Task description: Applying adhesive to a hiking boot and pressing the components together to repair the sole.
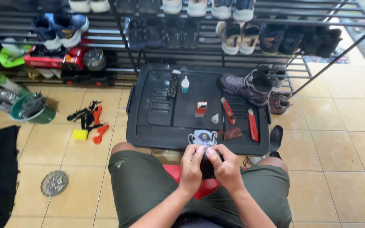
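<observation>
My left hand (192, 164) and my right hand (226, 166) are pressed together in front of my lap, both gripping a small dark object (208, 165) that is mostly hidden between the fingers. Just beyond my fingertips a pale blue printed sticker-like piece (202, 137) lies on the near edge of a black plastic lid (148, 133). On the lid are a small glue bottle (185, 85), a red and white box (200, 108), two red utility knives (228, 111) (253, 125), a brown patch (232, 134) and a grey hiking boot (247, 85).
A metal shoe rack (123, 36) with several shoes stands behind the lid. Left on the tiled floor lie red and black clamps (90, 118), a yellow sponge (80, 134), a green basin (32, 110) and a floor drain (54, 183). I sit on a red stool (174, 172).
</observation>
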